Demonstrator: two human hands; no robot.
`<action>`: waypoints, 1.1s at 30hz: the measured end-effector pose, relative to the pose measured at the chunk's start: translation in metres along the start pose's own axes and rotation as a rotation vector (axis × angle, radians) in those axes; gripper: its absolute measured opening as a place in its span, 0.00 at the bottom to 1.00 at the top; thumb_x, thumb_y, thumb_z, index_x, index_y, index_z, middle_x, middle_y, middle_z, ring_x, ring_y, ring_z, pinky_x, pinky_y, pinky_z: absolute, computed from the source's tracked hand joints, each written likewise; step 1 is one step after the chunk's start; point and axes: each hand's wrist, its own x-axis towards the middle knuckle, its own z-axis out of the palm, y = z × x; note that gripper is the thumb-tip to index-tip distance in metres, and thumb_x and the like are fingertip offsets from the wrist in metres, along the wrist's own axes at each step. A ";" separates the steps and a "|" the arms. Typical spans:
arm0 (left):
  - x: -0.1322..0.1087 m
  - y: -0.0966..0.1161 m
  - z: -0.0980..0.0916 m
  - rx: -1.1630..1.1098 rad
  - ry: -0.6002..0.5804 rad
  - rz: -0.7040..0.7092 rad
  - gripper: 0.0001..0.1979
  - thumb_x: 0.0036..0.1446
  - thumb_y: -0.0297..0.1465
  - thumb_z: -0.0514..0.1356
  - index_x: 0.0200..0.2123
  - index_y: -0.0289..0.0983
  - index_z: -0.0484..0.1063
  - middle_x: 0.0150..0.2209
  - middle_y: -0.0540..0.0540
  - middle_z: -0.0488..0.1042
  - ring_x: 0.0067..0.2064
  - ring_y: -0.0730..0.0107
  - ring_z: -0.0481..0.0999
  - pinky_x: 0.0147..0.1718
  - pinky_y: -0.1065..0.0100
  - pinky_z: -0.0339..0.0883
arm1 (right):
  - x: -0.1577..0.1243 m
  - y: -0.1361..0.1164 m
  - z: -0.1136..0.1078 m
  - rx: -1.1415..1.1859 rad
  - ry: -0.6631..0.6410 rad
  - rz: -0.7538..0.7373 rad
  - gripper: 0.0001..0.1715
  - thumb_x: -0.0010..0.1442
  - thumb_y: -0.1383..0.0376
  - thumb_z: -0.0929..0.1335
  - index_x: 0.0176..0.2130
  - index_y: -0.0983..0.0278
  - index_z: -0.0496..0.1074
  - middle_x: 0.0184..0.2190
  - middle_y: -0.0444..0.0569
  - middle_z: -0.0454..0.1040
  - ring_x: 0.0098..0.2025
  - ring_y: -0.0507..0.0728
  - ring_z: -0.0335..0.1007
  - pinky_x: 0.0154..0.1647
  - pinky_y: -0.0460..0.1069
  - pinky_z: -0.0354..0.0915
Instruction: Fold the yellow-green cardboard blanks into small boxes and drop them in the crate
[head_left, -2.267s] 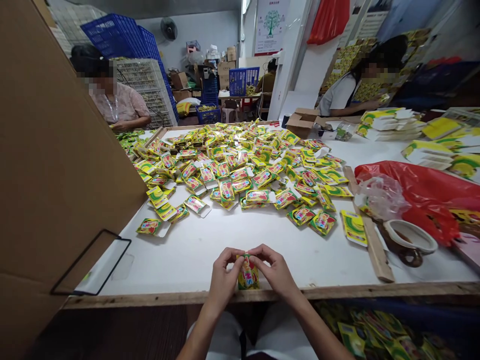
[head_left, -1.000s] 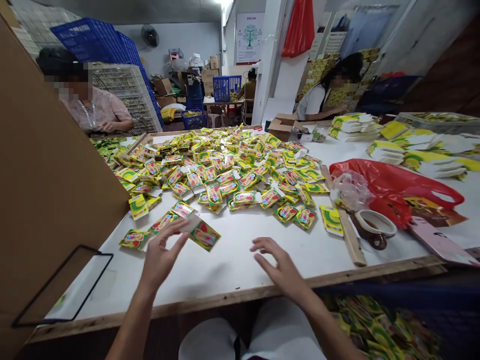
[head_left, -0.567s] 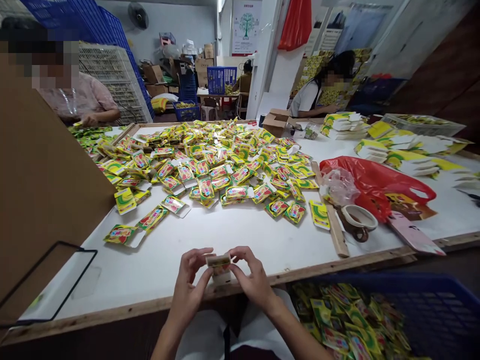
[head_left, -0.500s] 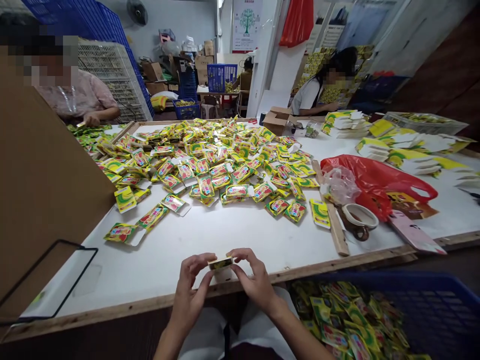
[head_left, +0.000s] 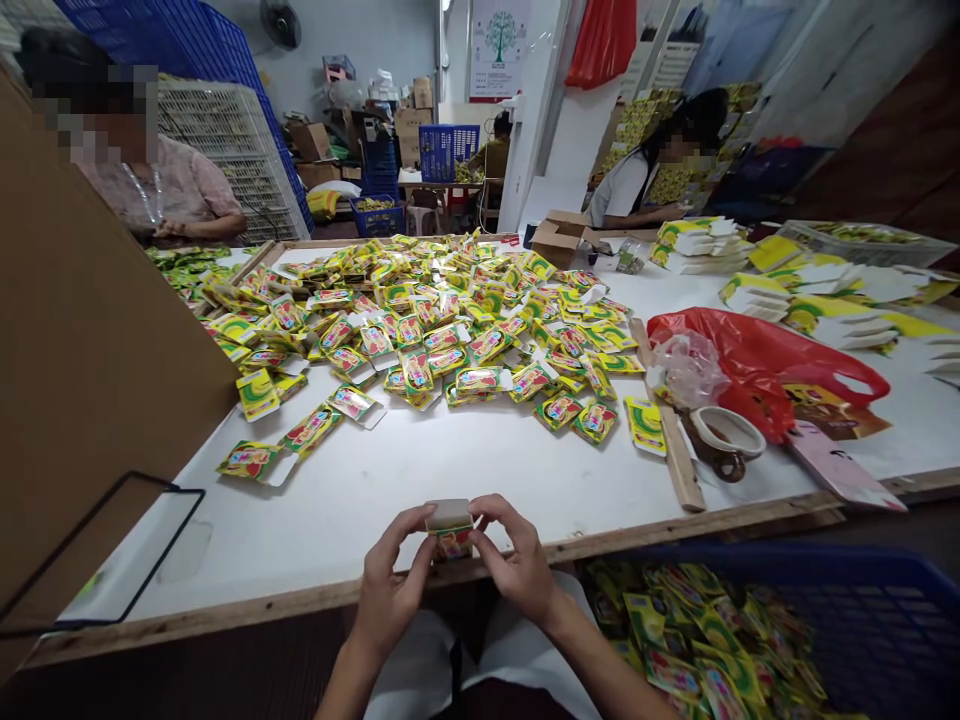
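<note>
The small boxes point(head_left: 480, 381) and the tree poster point(head_left: 500, 40) bear print too small to read.

A small yellow-and-green carton point(head_left: 454, 546) with pink-and-red print is held roughly upright between the fingers point(head_left: 417, 577) at the counter's point(head_left: 322, 530) near edge, its pale flap point(head_left: 448, 514) showing above the print.

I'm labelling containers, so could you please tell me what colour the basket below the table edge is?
The basket is blue, showing best in the head view.

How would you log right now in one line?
Left hand: holding small box; right hand: holding same box; flap: raised; more boxes: heaped beyond
</note>
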 end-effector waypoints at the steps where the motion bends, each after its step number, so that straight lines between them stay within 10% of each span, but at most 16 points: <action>1: -0.002 0.001 0.001 0.008 0.002 0.026 0.16 0.56 0.25 0.58 0.48 0.43 0.68 0.45 0.45 0.74 0.45 0.65 0.75 0.46 0.64 0.70 | -0.001 -0.002 -0.002 0.002 -0.002 -0.011 0.17 0.58 0.74 0.63 0.45 0.59 0.65 0.40 0.48 0.70 0.40 0.55 0.68 0.40 0.50 0.67; 11: -0.022 0.005 0.006 -0.043 0.027 0.243 0.25 0.53 0.16 0.56 0.51 0.44 0.65 0.47 0.45 0.74 0.50 0.63 0.73 0.48 0.61 0.70 | -0.014 -0.015 -0.008 -0.028 0.002 -0.095 0.14 0.59 0.76 0.62 0.42 0.60 0.66 0.39 0.50 0.72 0.44 0.57 0.70 0.43 0.52 0.68; 33: 0.025 0.008 0.022 -0.124 -0.032 -0.137 0.10 0.60 0.30 0.53 0.42 0.39 0.73 0.45 0.44 0.73 0.49 0.64 0.71 0.49 0.63 0.64 | 0.029 0.005 0.007 -0.019 0.019 0.137 0.10 0.62 0.67 0.63 0.38 0.62 0.73 0.36 0.50 0.73 0.42 0.56 0.69 0.43 0.50 0.65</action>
